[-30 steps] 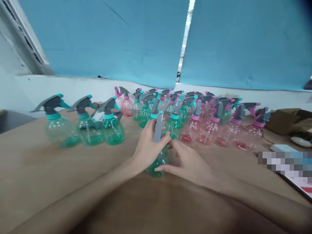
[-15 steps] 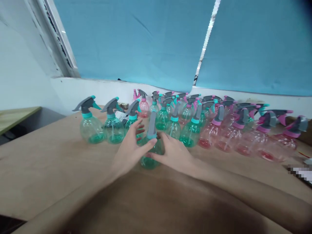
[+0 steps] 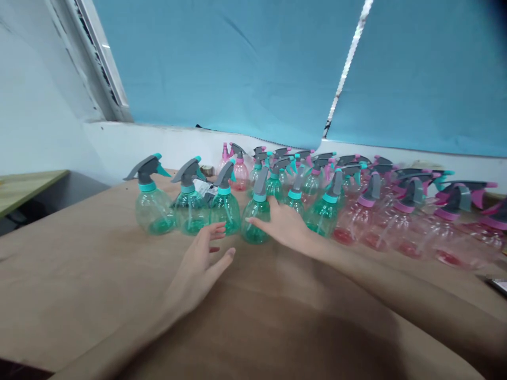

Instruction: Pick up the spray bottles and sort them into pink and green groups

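Note:
A green spray bottle (image 3: 255,214) with a grey trigger head and teal collar stands upright on the brown table (image 3: 79,274), in line with three other green bottles (image 3: 152,203) to its left. My right hand (image 3: 283,224) rests against its right side, thumb touching the bottle, fingers partly behind it. My left hand (image 3: 198,266) hovers open just in front of the row, fingers spread, holding nothing.
Many more green and pink spray bottles (image 3: 380,211) crowd the table behind and to the right. A blue curtain (image 3: 237,68) hangs over the white sill behind. A second table edge (image 3: 24,187) shows at far left.
Both hands carried the green bottle away from me and set it in the row. My left hand has let go and drawn back; my right hand stays against the bottle. The view swung left.

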`<action>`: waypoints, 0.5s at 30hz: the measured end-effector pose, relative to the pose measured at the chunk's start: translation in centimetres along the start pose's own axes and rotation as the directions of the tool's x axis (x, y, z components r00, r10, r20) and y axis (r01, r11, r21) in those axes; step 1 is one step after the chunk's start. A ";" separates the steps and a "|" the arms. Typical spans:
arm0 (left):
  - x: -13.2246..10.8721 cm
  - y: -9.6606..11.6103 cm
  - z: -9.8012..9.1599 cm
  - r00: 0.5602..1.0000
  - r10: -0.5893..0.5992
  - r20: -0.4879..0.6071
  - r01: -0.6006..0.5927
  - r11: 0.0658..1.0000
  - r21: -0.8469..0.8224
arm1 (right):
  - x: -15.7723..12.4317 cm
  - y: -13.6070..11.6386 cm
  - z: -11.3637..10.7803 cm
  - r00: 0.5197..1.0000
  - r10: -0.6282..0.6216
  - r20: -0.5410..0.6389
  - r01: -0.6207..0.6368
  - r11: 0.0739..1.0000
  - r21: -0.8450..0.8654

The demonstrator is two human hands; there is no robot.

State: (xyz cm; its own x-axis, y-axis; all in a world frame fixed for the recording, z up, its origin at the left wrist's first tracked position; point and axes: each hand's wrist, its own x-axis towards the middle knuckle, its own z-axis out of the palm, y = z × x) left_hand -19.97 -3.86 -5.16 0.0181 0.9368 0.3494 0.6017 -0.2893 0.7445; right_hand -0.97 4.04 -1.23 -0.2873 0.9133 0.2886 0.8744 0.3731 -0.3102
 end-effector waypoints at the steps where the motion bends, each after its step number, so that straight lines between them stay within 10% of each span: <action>1: 0.1 -0.1 0.0 1.000 0.002 0.011 -0.003 1.000 0.004 | 0.2 0.1 0.0 1.000 0.003 -0.002 -0.003 1.000 -0.004; 15: 0.8 0.6 0.7 0.996 -0.019 0.089 0.017 1.000 0.020 | 1.7 0.0 0.5 0.999 0.038 -0.007 -0.038 0.999 0.005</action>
State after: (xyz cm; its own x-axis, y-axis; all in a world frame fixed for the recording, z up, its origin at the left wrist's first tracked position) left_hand -19.04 -3.14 -4.84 0.0780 0.9558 0.2834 0.6177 -0.2695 0.7388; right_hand -1.66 5.65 -1.17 -0.2512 0.9258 0.2825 0.8828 0.3389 -0.3254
